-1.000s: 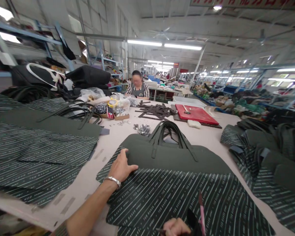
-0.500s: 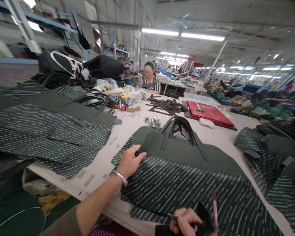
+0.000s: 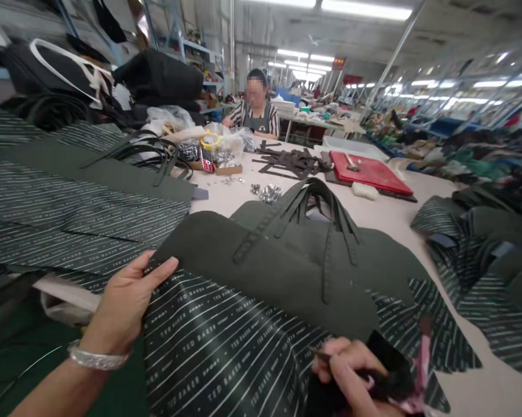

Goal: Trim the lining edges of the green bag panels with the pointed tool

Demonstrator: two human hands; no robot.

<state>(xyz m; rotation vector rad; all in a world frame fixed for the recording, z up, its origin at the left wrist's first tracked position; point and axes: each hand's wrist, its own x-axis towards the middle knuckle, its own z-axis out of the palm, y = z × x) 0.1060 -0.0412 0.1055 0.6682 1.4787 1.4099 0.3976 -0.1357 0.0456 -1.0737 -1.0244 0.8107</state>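
A dark green panel with a striped, lettered lower part (image 3: 226, 341) and two strap handles is raised at its left edge. My left hand (image 3: 132, 295), with a silver bracelet on the wrist, pinches that edge between thumb and fingers. At the lower right my right hand (image 3: 351, 370) is closed round a tool with a thin dark tip and pink parts; black material hangs about it. The tip lies close to the panel's striped part. Beneath and behind is another like panel (image 3: 386, 249) with handles, flat on the table.
Striped panels (image 3: 82, 202) are piled at the left, more (image 3: 499, 278) at the right. Further back are dark strips (image 3: 291, 161), a red board (image 3: 369, 172) with a hammer, metal parts (image 3: 270, 194) and bagged pieces. A person (image 3: 256, 110) sits across the table (image 3: 212, 194).
My left hand has moved left and nearer, lifting the upper panel's left edge off the one below. My right hand has shifted slightly right and up with the tool. The view has tilted down.
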